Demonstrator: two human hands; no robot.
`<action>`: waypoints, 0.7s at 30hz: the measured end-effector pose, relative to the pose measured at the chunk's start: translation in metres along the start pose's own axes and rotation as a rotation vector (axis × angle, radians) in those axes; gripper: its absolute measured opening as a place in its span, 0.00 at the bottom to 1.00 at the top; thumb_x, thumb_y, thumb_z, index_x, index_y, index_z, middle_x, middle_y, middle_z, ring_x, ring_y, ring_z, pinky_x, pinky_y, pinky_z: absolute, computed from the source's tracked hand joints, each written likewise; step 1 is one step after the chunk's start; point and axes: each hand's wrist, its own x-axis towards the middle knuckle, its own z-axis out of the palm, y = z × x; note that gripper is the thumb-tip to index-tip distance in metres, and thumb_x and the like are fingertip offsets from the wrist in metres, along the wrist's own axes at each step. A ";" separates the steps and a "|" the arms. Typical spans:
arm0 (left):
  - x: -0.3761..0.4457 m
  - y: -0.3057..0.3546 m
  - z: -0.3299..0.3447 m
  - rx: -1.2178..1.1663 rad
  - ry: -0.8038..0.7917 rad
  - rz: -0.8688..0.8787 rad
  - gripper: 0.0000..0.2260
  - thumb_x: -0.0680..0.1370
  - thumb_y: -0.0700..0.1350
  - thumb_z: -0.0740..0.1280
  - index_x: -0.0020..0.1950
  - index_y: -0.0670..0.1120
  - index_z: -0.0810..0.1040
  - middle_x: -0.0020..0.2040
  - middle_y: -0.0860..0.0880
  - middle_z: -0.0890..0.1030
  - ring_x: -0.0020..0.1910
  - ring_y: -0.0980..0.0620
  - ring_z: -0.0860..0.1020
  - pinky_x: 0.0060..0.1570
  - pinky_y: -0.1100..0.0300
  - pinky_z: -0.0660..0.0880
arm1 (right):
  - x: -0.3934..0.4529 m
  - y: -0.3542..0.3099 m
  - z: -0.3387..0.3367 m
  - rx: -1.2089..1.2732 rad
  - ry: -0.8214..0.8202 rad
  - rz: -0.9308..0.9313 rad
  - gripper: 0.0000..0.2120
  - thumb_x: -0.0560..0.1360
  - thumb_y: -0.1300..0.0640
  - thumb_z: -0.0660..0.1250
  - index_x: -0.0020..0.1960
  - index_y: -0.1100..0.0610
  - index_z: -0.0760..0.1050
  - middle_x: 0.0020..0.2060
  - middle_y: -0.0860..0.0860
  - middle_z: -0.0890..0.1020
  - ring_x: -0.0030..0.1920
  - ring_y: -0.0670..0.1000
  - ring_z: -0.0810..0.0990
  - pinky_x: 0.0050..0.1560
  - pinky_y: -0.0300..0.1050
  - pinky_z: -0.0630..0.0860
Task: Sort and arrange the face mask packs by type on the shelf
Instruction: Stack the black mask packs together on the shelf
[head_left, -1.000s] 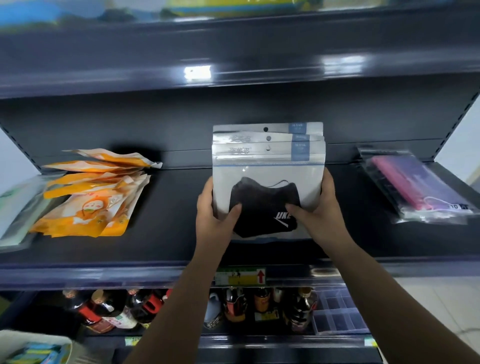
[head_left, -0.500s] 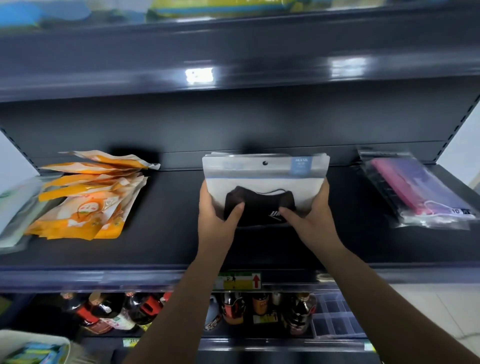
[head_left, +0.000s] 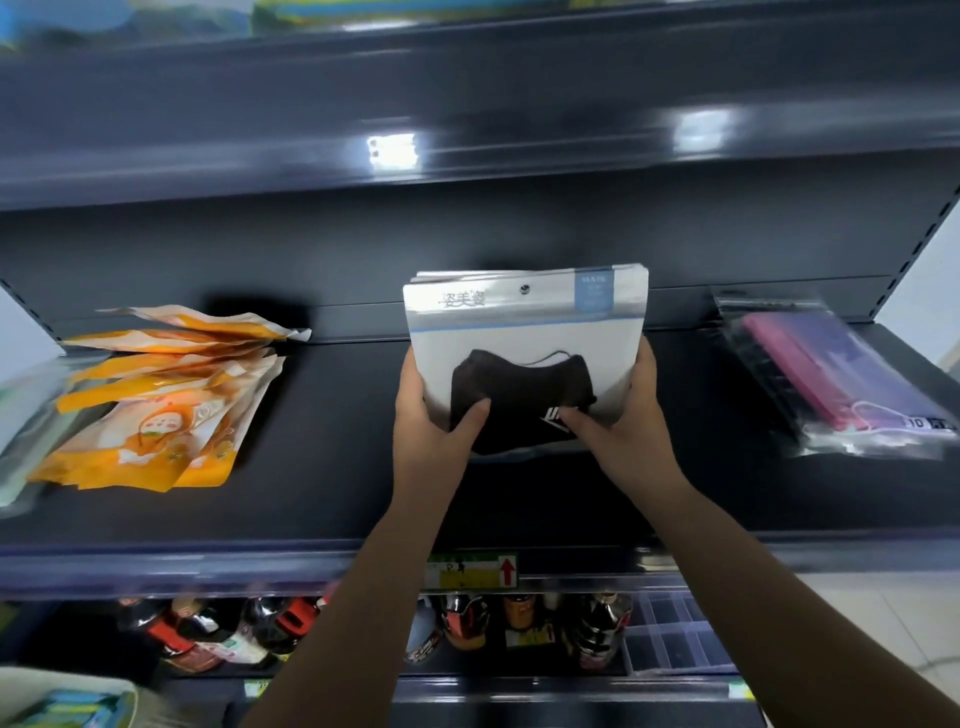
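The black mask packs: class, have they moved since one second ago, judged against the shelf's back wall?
Yes. The black mask packs, once fanned with staggered tops, are now squared into one stack, tops lower against the back wall, gripped by both hands.

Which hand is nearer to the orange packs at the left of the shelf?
Left. The left hand grips the black-mask packs on the side facing the orange packs; the right hand grips the far side.

At nine o'clock a pale pack (head_left: 21, 415) is cut by the frame edge; the bottles (head_left: 467, 623) at six o'clock blur, labels unreadable.
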 end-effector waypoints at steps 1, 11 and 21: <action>0.002 0.001 -0.001 -0.001 0.001 0.004 0.30 0.71 0.30 0.70 0.66 0.53 0.65 0.57 0.60 0.75 0.55 0.71 0.74 0.52 0.75 0.72 | 0.002 -0.001 -0.001 -0.005 0.011 -0.003 0.40 0.68 0.71 0.71 0.71 0.49 0.56 0.57 0.38 0.74 0.57 0.32 0.75 0.51 0.29 0.75; -0.006 -0.021 0.002 0.171 -0.058 -0.149 0.32 0.68 0.34 0.74 0.69 0.50 0.68 0.54 0.59 0.76 0.54 0.55 0.74 0.43 0.78 0.70 | -0.006 0.018 -0.010 -0.180 -0.024 0.173 0.44 0.67 0.67 0.74 0.74 0.51 0.54 0.56 0.43 0.72 0.56 0.44 0.72 0.51 0.34 0.70; 0.028 -0.009 0.042 0.332 -0.223 -0.284 0.16 0.70 0.41 0.74 0.56 0.43 0.78 0.39 0.55 0.77 0.36 0.60 0.74 0.29 0.75 0.69 | 0.023 0.019 -0.054 -0.318 0.045 0.352 0.31 0.64 0.62 0.76 0.64 0.61 0.68 0.55 0.54 0.78 0.55 0.54 0.77 0.54 0.48 0.75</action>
